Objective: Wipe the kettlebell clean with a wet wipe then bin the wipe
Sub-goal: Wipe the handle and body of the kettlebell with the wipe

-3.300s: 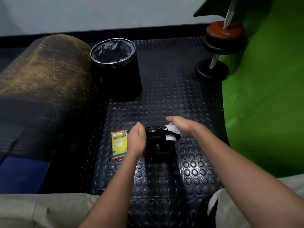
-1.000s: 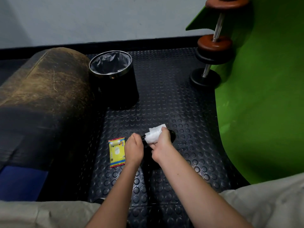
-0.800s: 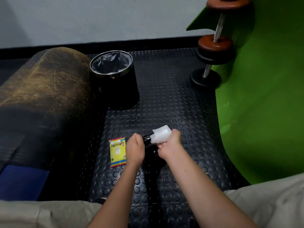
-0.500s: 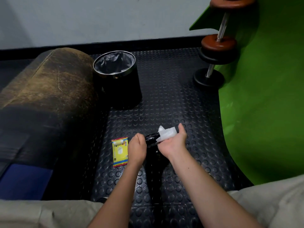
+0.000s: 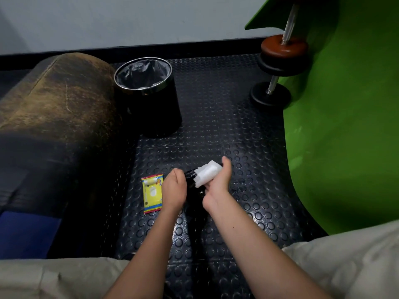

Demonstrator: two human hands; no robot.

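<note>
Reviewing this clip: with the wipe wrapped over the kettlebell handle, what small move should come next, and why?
Probably slide the right hand with the wet wipe along toward the bare end of the handle near the left hand, which steadies the kettlebell. The body below looks unwiped, so heading for the bin seems premature.

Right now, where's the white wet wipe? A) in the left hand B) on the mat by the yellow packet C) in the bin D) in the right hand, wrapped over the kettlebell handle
D: the wet wipe sits under the right hand's fingers, pressed on the black kettlebell handle, while the left hand steadies the handle's other end.
</note>
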